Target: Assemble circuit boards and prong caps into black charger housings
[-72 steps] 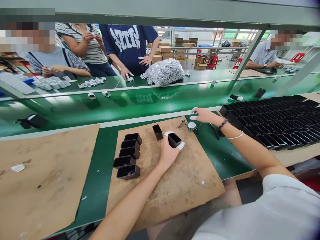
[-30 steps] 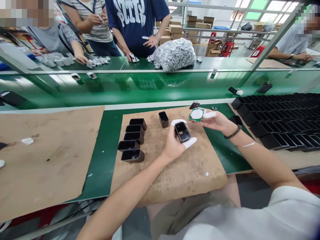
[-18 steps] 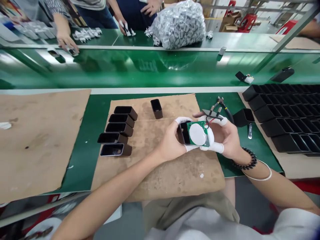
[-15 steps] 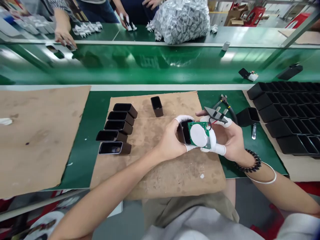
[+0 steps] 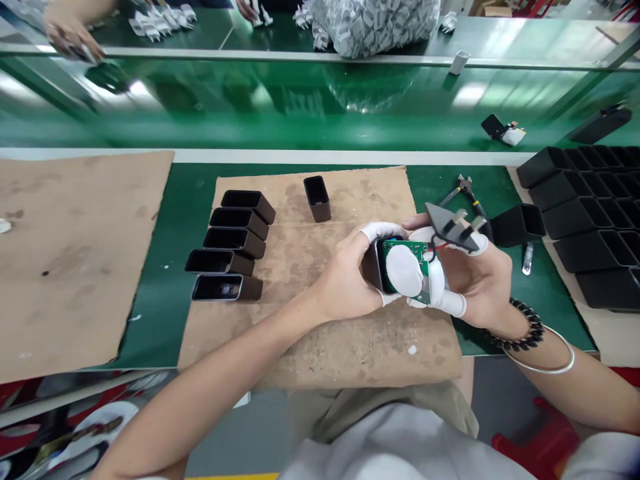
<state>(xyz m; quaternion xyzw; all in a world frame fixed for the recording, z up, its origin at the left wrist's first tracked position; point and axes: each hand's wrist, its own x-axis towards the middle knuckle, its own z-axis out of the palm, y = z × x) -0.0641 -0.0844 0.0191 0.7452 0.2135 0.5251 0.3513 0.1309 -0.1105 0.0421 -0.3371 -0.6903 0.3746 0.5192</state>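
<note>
My left hand (image 5: 350, 273), with white finger cots, is wrapped round a black plastic housing (image 5: 371, 267) whose mouth faces right. Partly inside that mouth sits a green circuit board (image 5: 424, 252) carrying a round white pad (image 5: 405, 271). My right hand (image 5: 475, 280), also in finger cots, grips the board's right end. A black plug plate (image 5: 447, 225) with metal pins rests over the right fingers, joined to the board by short red and black wires. Both hands are above a brown cardboard sheet (image 5: 320, 360). Fingertips behind the board are hidden.
Several black housings (image 5: 240, 223) lie in a column at left; one housing (image 5: 317, 199) stands behind my hands. Cutting pliers (image 5: 465, 187), a lone housing (image 5: 517, 225) and rows of housings (image 5: 590, 213) are at right. Across the green ledge is a co-worker's hand (image 5: 75, 37).
The board has slid a little further left into the housing's mouth. The view has tilted down and shifted slightly, and the co-worker's hand at the far left has moved.
</note>
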